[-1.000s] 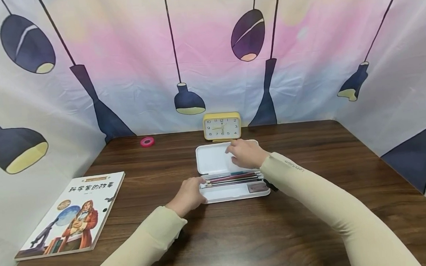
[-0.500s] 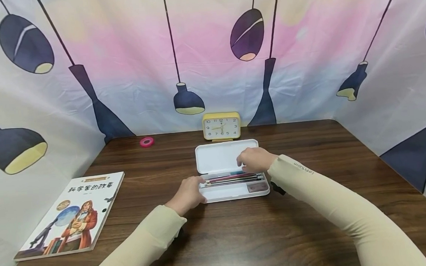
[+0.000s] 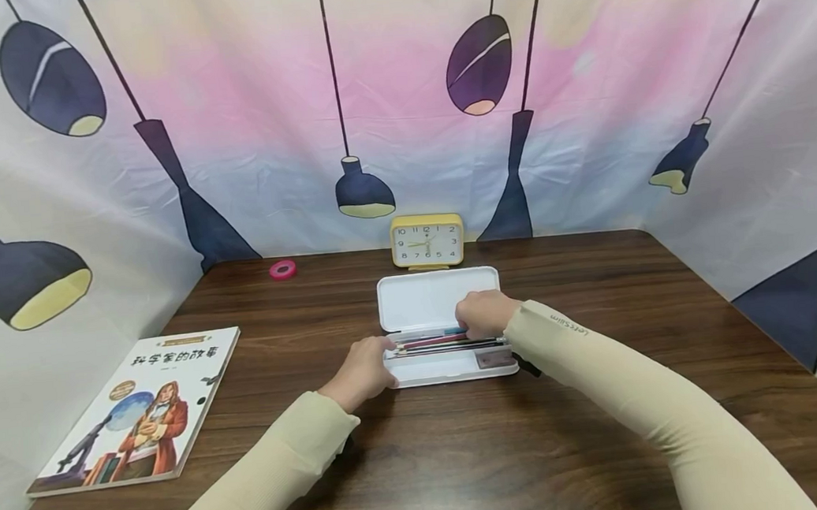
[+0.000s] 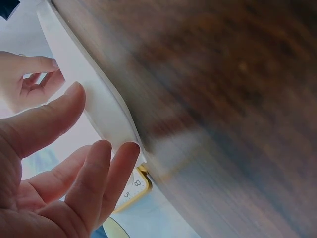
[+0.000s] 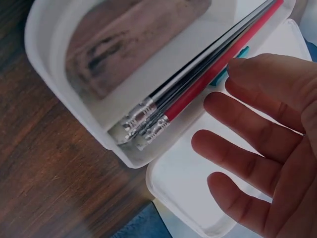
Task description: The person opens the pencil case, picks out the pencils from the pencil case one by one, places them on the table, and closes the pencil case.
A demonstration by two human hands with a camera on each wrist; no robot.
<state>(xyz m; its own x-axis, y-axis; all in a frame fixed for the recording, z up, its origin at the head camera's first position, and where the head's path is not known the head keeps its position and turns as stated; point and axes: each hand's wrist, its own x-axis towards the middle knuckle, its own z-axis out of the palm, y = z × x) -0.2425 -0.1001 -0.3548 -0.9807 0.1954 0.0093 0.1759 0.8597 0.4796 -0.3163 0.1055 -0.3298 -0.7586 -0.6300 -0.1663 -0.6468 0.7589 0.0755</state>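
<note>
A white pencil case [image 3: 427,379] lies with its lid [image 3: 419,302] folded back on the table. Several pencils [image 5: 188,89] with metal ferrules, one of them red, lie inside beside a brownish eraser [image 5: 133,44]. My left hand [image 3: 365,372] holds the case's left end between thumb and fingers. Over the right part of the case, my right hand [image 3: 487,314] reaches down with its fingers apart and gently bent. Its thumb and index finger are close to a teal item [image 5: 218,78] behind the red pencil, most of which is hidden.
A yellow alarm clock [image 3: 427,241] stands just behind the lid. Farther left at the back is a pink ring-shaped roll [image 3: 283,269]. A book [image 3: 142,416] lies at the table's left side. A printed curtain [image 3: 265,138] hangs behind the table [image 3: 465,456].
My right hand has come away from the lid, first to the right, then down and slightly left over the pencils. My left hand stays at the case's left end.
</note>
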